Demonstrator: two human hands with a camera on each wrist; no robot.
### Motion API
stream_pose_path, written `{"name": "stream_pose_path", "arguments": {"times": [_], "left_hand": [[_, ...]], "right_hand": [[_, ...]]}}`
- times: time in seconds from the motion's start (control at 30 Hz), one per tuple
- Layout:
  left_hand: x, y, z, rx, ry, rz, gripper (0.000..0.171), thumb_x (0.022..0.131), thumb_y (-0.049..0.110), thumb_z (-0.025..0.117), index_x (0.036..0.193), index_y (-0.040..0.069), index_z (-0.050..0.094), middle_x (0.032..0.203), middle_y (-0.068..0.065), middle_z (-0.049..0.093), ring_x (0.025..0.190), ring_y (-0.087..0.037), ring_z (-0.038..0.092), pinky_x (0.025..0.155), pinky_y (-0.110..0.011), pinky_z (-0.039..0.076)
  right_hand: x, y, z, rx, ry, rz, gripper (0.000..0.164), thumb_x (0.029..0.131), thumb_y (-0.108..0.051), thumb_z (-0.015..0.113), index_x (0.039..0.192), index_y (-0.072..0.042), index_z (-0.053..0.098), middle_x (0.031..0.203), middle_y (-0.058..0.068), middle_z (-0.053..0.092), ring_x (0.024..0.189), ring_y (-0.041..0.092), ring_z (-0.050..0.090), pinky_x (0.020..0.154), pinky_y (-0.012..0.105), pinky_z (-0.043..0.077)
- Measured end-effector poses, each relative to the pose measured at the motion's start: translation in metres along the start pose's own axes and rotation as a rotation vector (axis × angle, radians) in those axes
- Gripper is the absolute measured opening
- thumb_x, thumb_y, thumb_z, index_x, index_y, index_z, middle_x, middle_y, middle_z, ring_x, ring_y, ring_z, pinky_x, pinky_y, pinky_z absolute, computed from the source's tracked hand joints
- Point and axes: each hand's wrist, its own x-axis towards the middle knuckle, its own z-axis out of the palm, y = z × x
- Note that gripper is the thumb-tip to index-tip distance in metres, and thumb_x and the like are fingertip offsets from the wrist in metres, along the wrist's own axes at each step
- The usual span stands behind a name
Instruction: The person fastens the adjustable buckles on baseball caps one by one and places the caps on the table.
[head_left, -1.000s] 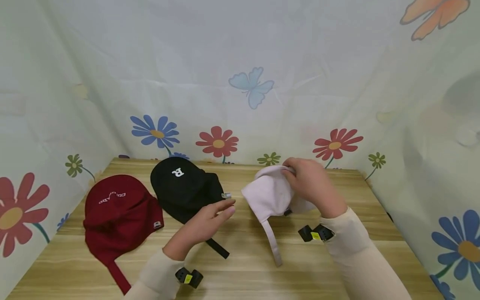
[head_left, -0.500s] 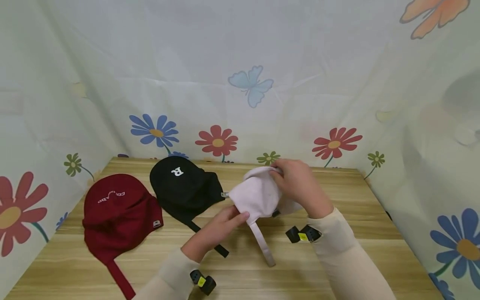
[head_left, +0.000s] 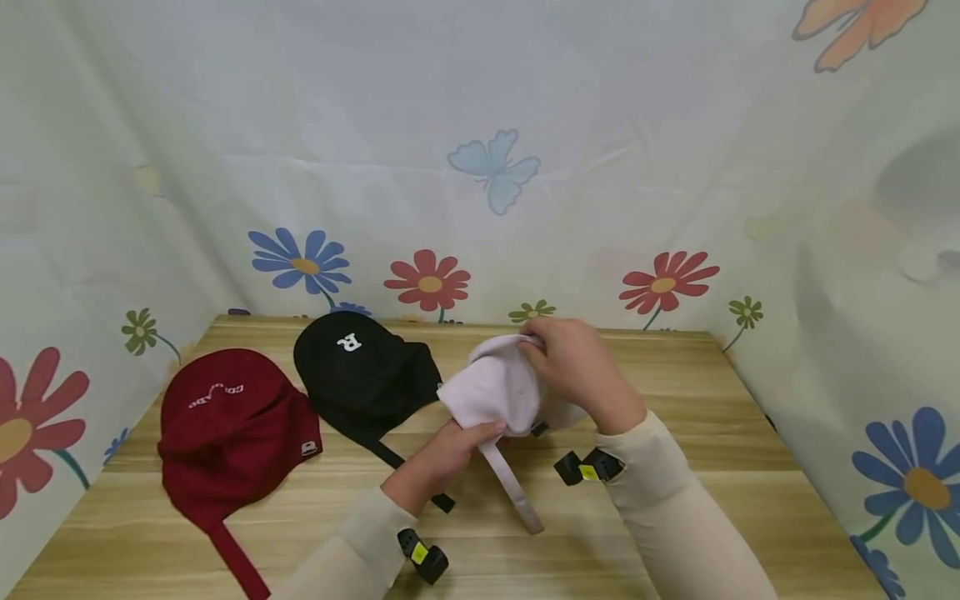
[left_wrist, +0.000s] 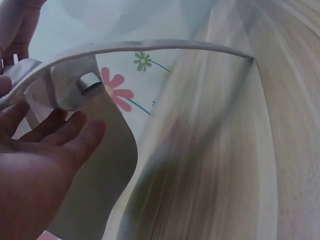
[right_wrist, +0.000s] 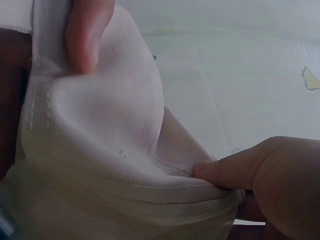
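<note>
A pale pink baseball cap [head_left: 483, 392] is held between both hands over the right half of the table, its strap [head_left: 513, 492] hanging toward the front. My left hand [head_left: 435, 462] pinches the cap's back edge near the strap, thumb outside and fingers inside, as the left wrist view shows. There, a metal buckle [left_wrist: 90, 82] sits on the cap's other side. With thumb and fingers my right hand [head_left: 581, 367] pinches the folded crown at the far side. In the right wrist view the crown fabric [right_wrist: 105, 105] is dented between the hands.
A black cap [head_left: 360, 375] with a white letter R lies left of the pink one. Farther left is a dark red cap [head_left: 225, 450], its strap pointing to the front. A flower-printed cloth [head_left: 360, 200] surrounds the wooden table [head_left: 660, 525] on three sides.
My right hand has shifted the pink cap left, toward the black cap. My left hand has moved right from beside the black cap and taken hold of the pink cap's edge.
</note>
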Motion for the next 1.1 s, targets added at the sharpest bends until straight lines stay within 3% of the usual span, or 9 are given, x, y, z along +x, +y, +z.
{"name": "stream_pose_path", "arguments": {"times": [0.2, 0.33, 0.5, 0.67, 0.87, 1.1], "left_hand": [[-0.002, 0.0, 0.001, -0.165, -0.006, -0.003, 0.017, 0.093, 0.016, 0.048, 0.108, 0.008, 0.048, 0.1, 0.003, 0.056, 0.095, -0.015, 0.055, 0.087, -0.027, 0.046], [-0.006, 0.003, -0.001, -0.264, -0.087, 0.037, 0.013, 0.096, 0.019, 0.043, 0.104, 0.013, 0.051, 0.097, 0.003, 0.059, 0.092, -0.016, 0.058, 0.09, -0.033, 0.047], [-0.008, 0.009, -0.004, -0.328, -0.174, 0.07, 0.022, 0.099, 0.022, 0.036, 0.117, 0.015, 0.044, 0.105, 0.001, 0.056, 0.095, -0.019, 0.057, 0.098, -0.047, 0.041], [-0.004, 0.011, -0.005, -0.39, -0.221, 0.13, 0.033, 0.1, 0.022, 0.029, 0.133, 0.013, 0.032, 0.121, -0.003, 0.051, 0.106, -0.025, 0.056, 0.1, -0.05, 0.039], [-0.001, 0.018, -0.005, -0.44, -0.216, 0.207, 0.037, 0.101, 0.02, 0.024, 0.136, 0.01, 0.027, 0.125, -0.007, 0.049, 0.11, -0.028, 0.055, 0.1, -0.051, 0.039], [0.003, 0.031, -0.003, -0.468, -0.189, 0.235, 0.039, 0.101, 0.024, 0.021, 0.137, 0.01, 0.024, 0.131, -0.011, 0.043, 0.12, -0.035, 0.048, 0.102, -0.05, 0.037]], "right_hand": [[0.003, -0.004, 0.005, 0.006, -0.011, 0.001, 0.015, 0.086, -0.026, 0.061, 0.094, -0.015, 0.067, 0.087, -0.001, 0.068, 0.075, 0.016, 0.063, 0.071, 0.033, 0.052], [0.004, -0.006, 0.009, 0.017, 0.002, -0.024, 0.014, 0.086, -0.025, 0.061, 0.093, -0.015, 0.067, 0.087, -0.001, 0.068, 0.075, 0.015, 0.062, 0.071, 0.033, 0.052], [0.004, -0.005, 0.012, 0.08, 0.021, -0.043, 0.016, 0.086, -0.026, 0.06, 0.097, -0.015, 0.067, 0.093, 0.0, 0.067, 0.082, 0.016, 0.062, 0.073, 0.033, 0.052], [0.002, -0.001, 0.016, 0.123, 0.054, -0.072, 0.027, 0.087, -0.03, 0.06, 0.108, -0.014, 0.064, 0.112, 0.005, 0.061, 0.103, 0.023, 0.058, 0.088, 0.04, 0.048], [-0.008, 0.003, 0.017, 0.167, 0.169, -0.12, 0.03, 0.086, -0.029, 0.061, 0.112, -0.014, 0.062, 0.125, 0.007, 0.054, 0.118, 0.024, 0.05, 0.097, 0.042, 0.043], [-0.027, 0.007, 0.016, 0.224, 0.357, -0.102, 0.022, 0.085, -0.023, 0.062, 0.104, -0.012, 0.066, 0.113, 0.004, 0.059, 0.109, 0.019, 0.053, 0.092, 0.036, 0.046]]}}
